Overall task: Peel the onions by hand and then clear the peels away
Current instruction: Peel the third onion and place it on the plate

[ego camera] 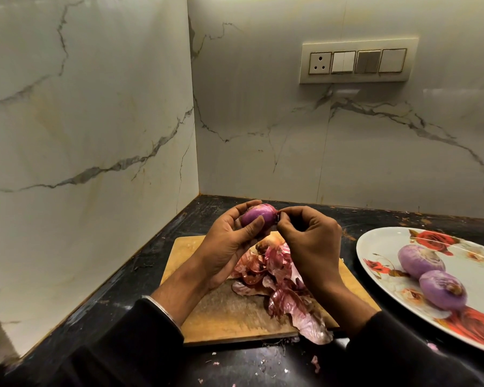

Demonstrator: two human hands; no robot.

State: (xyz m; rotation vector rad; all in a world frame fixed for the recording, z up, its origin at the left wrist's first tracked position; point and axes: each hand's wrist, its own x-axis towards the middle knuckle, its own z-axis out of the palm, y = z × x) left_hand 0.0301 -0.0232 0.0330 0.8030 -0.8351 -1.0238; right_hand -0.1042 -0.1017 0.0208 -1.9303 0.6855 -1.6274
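Observation:
My left hand (229, 241) grips a purple onion (256, 215) above the far edge of a wooden cutting board (227, 311). My right hand (309, 238) pinches a thin strip of skin at the onion's right end. A heap of pink-red peels (280, 280) lies on the board under my hands, part of it hidden by them. Another unpeeled onion (268, 243) shows partly behind the peels. Two peeled onions (421, 261) (443, 290) rest on a floral plate (380, 247) to the right.
The black countertop (140, 275) sits in a corner of marble walls. Small peel scraps (315, 363) lie on the counter in front of the board. A switch panel (358, 62) is on the back wall.

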